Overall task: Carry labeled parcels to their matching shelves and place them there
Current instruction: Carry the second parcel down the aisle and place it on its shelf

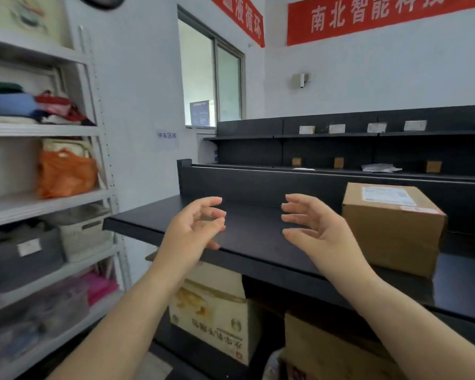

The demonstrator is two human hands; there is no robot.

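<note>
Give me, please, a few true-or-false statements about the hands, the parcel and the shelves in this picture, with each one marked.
1. Both hands hold nothing. True: the left hand and the right hand hover over the black shelf with loosely curled fingers.
2. The cardboard parcel sits on the floor. False: it rests on the black shelf, to the right of the right hand.
3. The parcel carries a label on its top face. True.
4. The right hand grips the parcel. False: it is apart from it.
5. An orange bag lies on the white rack at left. True.
</note>
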